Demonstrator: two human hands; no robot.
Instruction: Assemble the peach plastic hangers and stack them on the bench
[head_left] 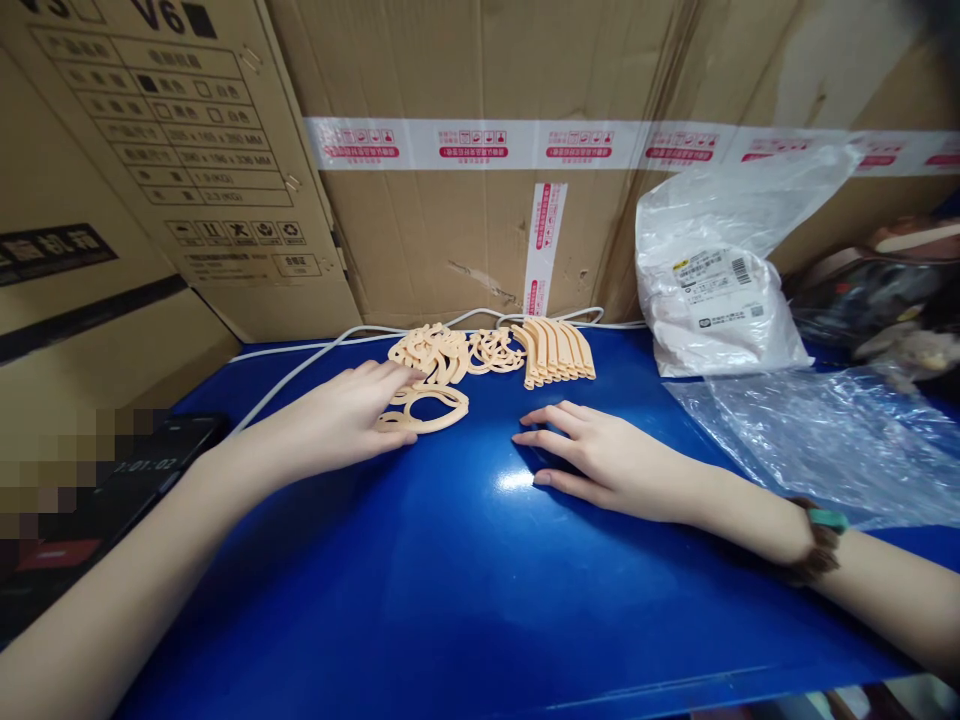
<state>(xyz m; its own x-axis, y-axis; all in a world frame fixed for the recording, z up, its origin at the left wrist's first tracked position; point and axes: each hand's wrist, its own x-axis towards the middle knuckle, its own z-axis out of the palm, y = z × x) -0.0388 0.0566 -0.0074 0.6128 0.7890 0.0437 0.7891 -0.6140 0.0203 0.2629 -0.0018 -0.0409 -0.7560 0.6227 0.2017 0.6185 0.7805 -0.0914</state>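
Note:
My left hand (364, 410) is curled around the left end of a beige plastic folding hanger (446, 420), thumb on the near side and fingers on the far side. The palm hides part of that hanger, which lies low at the blue surface. Just behind it is a heap of similar curved beige pieces (435, 350), with small beige hook pieces (495, 352) to its right. Further right, several curved beige arms (559, 350) lie stacked side by side. My right hand (592, 455) rests over the blue table (450, 580), fingers apart, holding nothing.
Large cardboard boxes (450, 240) wall off the back and left. A white cable (292, 380) runs behind the pieces. At right are a white plastic bag (712, 290) and a clear plastic sheet (817, 440). A dark phone (150, 470) showing a timer lies at left.

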